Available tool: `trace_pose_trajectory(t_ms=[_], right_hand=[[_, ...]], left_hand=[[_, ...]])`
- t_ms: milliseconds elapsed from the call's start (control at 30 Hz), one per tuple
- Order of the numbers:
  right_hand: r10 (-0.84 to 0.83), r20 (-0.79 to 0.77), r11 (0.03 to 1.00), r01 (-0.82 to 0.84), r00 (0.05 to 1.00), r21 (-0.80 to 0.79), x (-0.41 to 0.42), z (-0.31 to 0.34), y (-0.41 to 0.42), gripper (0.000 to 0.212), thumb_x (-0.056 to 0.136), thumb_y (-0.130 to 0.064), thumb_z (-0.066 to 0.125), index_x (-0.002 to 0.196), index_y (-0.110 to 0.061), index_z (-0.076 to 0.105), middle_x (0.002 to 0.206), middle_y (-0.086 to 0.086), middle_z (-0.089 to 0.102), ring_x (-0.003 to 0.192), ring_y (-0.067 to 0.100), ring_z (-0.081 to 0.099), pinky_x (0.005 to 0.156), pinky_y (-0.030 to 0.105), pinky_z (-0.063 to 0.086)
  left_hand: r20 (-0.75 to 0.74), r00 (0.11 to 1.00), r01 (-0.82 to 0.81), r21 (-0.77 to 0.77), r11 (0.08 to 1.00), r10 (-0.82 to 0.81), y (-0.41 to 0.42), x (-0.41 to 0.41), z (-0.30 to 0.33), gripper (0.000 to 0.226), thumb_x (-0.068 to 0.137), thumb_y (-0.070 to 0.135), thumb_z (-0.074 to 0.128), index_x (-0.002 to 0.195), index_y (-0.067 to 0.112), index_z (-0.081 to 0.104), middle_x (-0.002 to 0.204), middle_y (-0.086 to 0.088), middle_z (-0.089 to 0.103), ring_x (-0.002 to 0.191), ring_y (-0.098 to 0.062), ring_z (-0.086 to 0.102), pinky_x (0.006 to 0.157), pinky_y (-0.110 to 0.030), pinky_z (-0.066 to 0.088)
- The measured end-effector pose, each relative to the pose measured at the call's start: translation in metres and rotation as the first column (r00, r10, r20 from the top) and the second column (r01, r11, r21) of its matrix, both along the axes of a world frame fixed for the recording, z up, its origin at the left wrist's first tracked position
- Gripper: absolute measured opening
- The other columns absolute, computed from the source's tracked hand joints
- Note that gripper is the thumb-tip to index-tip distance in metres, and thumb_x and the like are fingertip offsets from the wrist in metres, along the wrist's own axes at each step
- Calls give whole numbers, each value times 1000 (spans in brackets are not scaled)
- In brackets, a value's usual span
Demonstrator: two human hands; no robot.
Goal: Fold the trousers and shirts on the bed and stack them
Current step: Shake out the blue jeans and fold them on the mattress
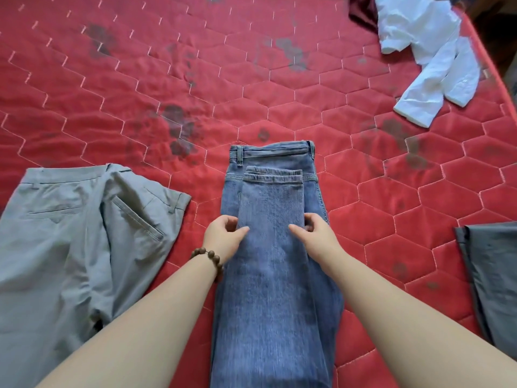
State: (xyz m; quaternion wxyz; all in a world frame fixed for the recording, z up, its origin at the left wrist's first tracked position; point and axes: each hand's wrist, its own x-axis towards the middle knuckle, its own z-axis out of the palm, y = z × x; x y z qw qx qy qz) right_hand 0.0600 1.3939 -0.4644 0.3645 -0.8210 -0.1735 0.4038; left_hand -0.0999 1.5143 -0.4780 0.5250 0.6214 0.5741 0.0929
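— Both forearms come in low, and the blue jeans (pixel 272 261) run straight away from the body between them. What grips what?

— 2 hands, 1 on each long edge of the doubled legs: left hand (pixel 225 235) pinches the left edge, right hand (pixel 313 233) the right, thumbs on top, fingers curled under.

— Where does the cloth lie from that grip?

— Long axis points ahead; hems sit just short of the waistband, beyond the hands. Likely another fold forward, both hands equally near.

— And the rest?

— Grey trousers (pixel 84 233) unfolded left, dark trousers (pixel 492 275) right, white shirt (pixel 430 57) far right on the red mattress (pixel 279 79).
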Motion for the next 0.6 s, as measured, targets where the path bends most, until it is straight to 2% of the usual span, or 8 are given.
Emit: trace_pose_trajectory(t_ms=[67,133,233,333,400,467,533,600], right_hand=[[51,13,999,-51,999,14,0,1,5,24,90,-18,63,114,-19,59,102,-1,67,94,19,63,83,32,50],[110,40,992,-112,993,57,3,5,8,32,92,-9,57,121,-22,58,105,1,68,98,20,64,91,35,50],[131,23,971,-133,991,198,7,14,13,46,93,0,49,127,-30,54,108,-4,68,96,7,63,89,24,50],[80,11,953,-80,997,291,18,21,24,51,95,-5,49,135,-36,47,114,-4,67,102,11,63,91,28,50],[61,59,980,-71,996,187,27,18,33,55,96,-16,54,143,-39,36,108,2,64,95,17,61,85,32,49],[56,50,998,-57,997,22,31,11,35,64,95,-28,56,150,-31,24,105,4,59,98,22,60,88,35,47],[-9,-21,1000,8,1000,-21,32,3,30,62,95,-30,57,149,-21,28,106,4,58,108,27,59,98,45,47],[-38,-47,999,36,998,-31,28,-8,18,46,94,-28,58,136,-16,45,111,9,60,110,31,59,99,50,46]], left_hand=[[-18,1000,-14,31,999,15,3,4,-2,18,79,13,76,88,15,60,85,0,62,82,-15,58,79,-25,45],[-5,999,-49,21,999,49,7,4,-3,18,77,11,77,82,17,60,80,0,63,77,-16,59,76,-26,48],[127,986,-100,-29,995,103,15,1,1,20,78,9,76,77,22,61,79,-4,69,75,-17,63,74,-30,52],[275,950,-151,-18,988,150,28,6,8,20,80,9,74,80,25,62,85,-7,72,77,-16,66,74,-28,54],[255,956,-153,22,988,142,34,12,8,18,83,12,72,88,26,61,84,-1,70,73,-10,65,69,-19,52],[201,969,-143,-3,990,141,36,14,4,17,86,14,68,100,19,60,84,4,66,71,-6,61,67,-15,49],[196,963,-163,-118,980,184,35,14,1,14,91,12,61,105,12,59,86,-1,64,74,-12,58,75,-25,49],[218,944,-191,-249,949,247,31,7,2,9,97,8,51,96,13,58,83,-8,61,69,-18,56,69,-29,50]])
